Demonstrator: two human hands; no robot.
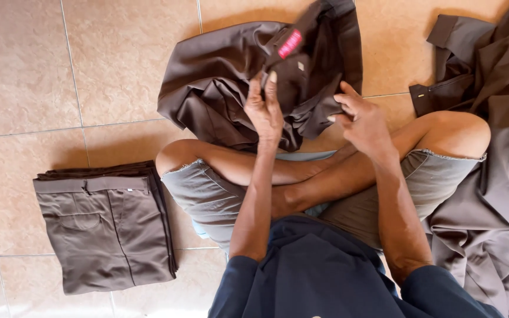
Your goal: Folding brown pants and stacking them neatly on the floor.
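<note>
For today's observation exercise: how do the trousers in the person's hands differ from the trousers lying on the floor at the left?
The held trousers are crumpled and bunched; the floor trousers are folded flat and square. The held trousers show a pink label at the waist; the floor trousers show none. The left hand and right hand grip the held trousers, while the floor trousers lie untouched on a neat stack. Both are brown.

brown garment pile cut off at right edge, left hand fingertips buried in dark trousers
</note>
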